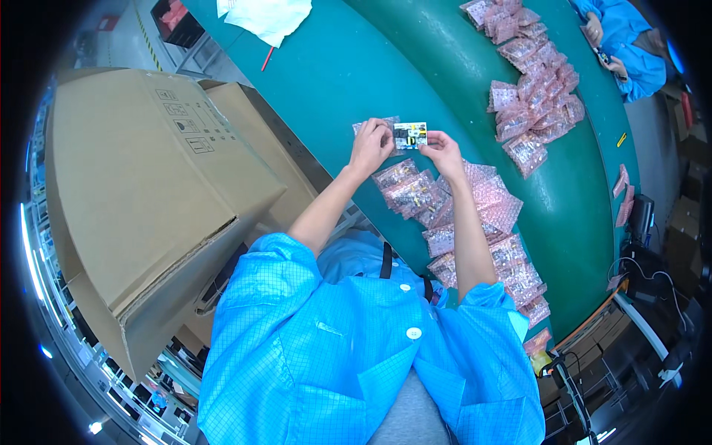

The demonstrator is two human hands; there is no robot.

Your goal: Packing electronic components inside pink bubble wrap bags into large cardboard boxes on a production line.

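A small circuit board with black and yellow parts is held at its right edge by my right hand, whose thumb and fingers are closed on it. At the board's left end my left hand has its fingers curled on a pink bubble bag. The bag lies behind the board's left side; how far the board sits in it I cannot tell. Just below my hands, several bagged boards overlap on the green table. My right forearm passes over more pink bubble bags.
On my left stands a large cardboard box against the table. A long heap of bagged boards lies across the table. White sheeting and a red pen lie at the far left. A co-worker in blue handles something at the far right.
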